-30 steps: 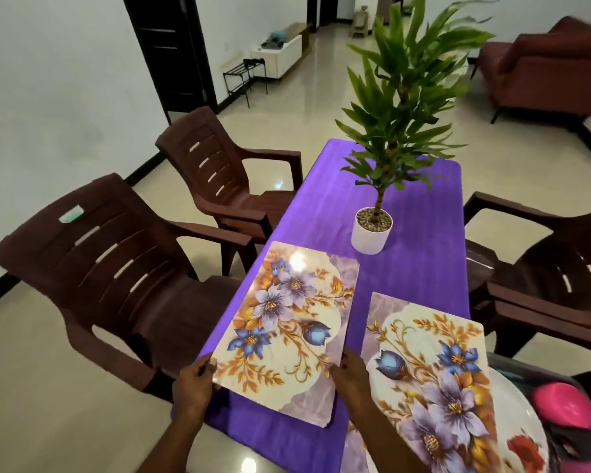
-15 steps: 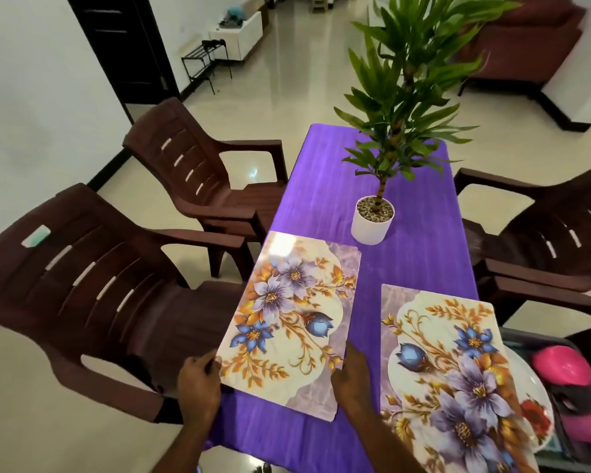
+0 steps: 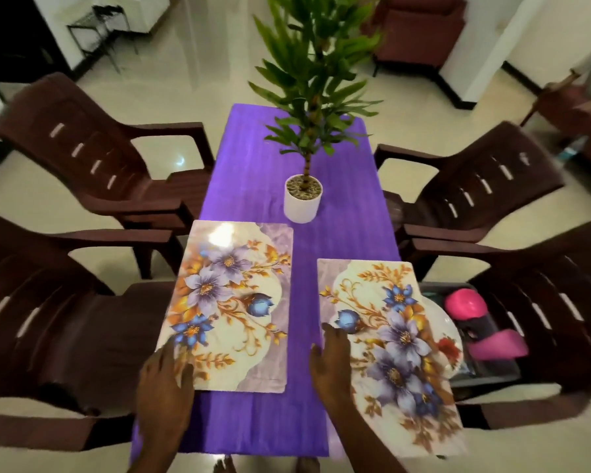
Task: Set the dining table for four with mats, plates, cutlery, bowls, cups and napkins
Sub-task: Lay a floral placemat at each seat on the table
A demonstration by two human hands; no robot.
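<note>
Squaring the left mat [image 3: 229,302] to the worktop [image 3: 253,158] edge needs flat pressure — left hand [image 3: 166,387] released on its near corner, right hand [image 3: 331,363] released over the right mat [image 3: 386,336]

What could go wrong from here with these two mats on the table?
The right floral mat sticks out past the edge of the purple tablecloth and partly rests on a plate, so it may tip or slide. The left hand presses the left floral mat near the table's side edge; a push could shove it off. The potted plant stands close behind it.
</note>
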